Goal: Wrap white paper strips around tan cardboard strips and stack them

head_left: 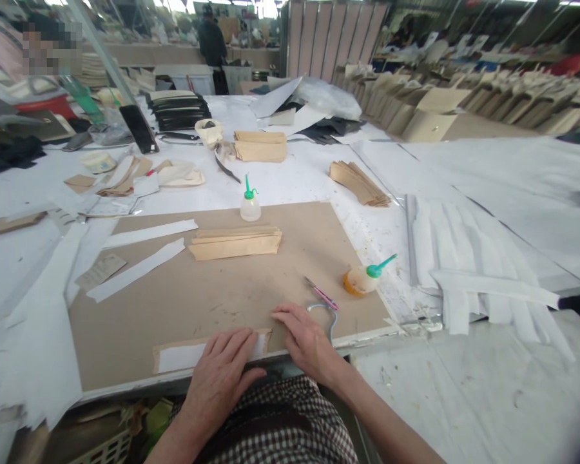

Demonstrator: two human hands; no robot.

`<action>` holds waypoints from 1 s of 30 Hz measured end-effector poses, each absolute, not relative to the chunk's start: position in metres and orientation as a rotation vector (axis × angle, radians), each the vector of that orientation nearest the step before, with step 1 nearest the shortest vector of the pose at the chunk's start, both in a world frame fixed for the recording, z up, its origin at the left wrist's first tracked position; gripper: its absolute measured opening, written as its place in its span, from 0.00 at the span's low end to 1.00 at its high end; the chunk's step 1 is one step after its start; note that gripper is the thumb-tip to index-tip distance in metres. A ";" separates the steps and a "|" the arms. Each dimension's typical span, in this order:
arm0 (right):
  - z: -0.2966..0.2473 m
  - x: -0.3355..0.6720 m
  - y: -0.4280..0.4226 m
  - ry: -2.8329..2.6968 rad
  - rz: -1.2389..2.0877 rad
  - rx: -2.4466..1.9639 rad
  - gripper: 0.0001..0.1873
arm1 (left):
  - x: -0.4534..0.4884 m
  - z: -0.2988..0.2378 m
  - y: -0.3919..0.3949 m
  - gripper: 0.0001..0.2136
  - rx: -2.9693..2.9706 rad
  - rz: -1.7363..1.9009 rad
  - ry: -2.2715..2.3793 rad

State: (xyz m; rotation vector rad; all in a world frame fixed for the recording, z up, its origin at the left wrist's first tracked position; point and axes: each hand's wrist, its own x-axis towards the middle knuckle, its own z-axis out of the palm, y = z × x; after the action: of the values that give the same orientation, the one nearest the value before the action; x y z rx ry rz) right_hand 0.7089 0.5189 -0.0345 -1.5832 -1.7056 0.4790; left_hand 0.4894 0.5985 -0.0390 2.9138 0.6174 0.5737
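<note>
At the front edge of the brown board (232,296) lies a tan strip (157,361) with a white strip (180,357) on top of it. My left hand (225,364) rests flat on the white strip, fingers stretched out. Just past the strip's right end, my right hand (302,338) lies on the board with its fingers extended and nothing seen in them. Right of that hand are a pink-handled pointed tool (325,296) and a loop of light blue cord (336,321). A stack of tan strips (236,243) sits farther back on the board.
A bottle with amber liquid (360,281) tilts at the board's right; another bottle (250,207) stands behind the stack. White strips (478,270) pile up on the right, with more white material (43,341) at left. A phone (139,129) leans farther back. People are in the background.
</note>
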 end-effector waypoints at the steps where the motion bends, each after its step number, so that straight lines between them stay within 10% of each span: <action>1: -0.033 0.710 0.516 -1.693 0.499 -1.568 0.29 | 0.488 -0.040 0.597 0.19 2.901 0.585 0.603; 12: 0.005 0.700 0.492 -1.405 0.864 -1.444 0.13 | 0.492 -0.003 0.585 0.09 2.091 0.709 0.866; 30: 0.056 0.685 0.513 -1.749 0.167 -1.259 0.04 | 0.488 0.047 0.572 0.08 1.989 0.830 0.896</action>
State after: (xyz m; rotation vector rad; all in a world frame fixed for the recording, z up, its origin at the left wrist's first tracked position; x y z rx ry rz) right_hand 0.6851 0.5131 0.0561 -1.2594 -1.7494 0.1667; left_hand 0.4881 0.5715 0.0472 1.9887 0.8959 0.8303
